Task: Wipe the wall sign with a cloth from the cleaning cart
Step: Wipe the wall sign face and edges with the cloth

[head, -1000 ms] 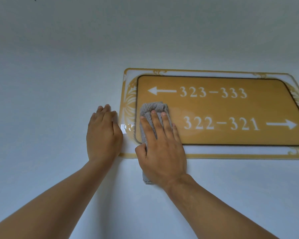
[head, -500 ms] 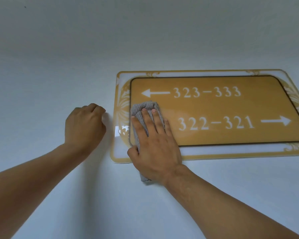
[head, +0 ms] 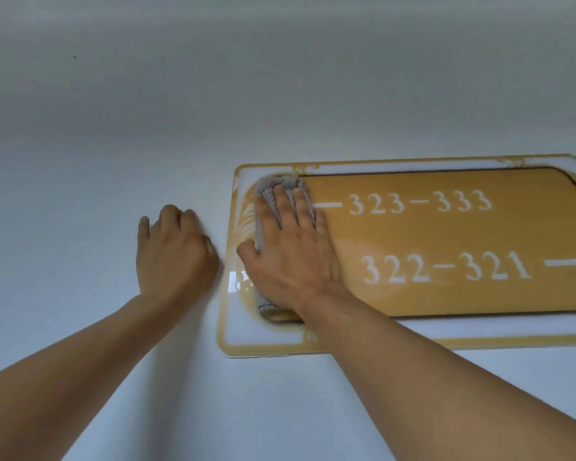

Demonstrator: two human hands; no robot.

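Observation:
The wall sign (head: 446, 234) is a gold plate with white room numbers and arrows, set in a white and gold border. A folded grey cloth (head: 273, 194) lies flat against its upper left corner. My right hand (head: 293, 254) presses on the cloth with fingers spread, covering most of it and the left arrow's head. My left hand (head: 173, 254) rests against the bare wall just left of the sign, fingers curled loosely, holding nothing.
The pale wall (head: 213, 94) surrounds the sign on all sides. The sign's right end runs out of frame. No cart or other object is in view.
My right hand has slid the cloth up from the sign's lower left to its upper left corner. My left hand curled and stayed on the wall beside the sign.

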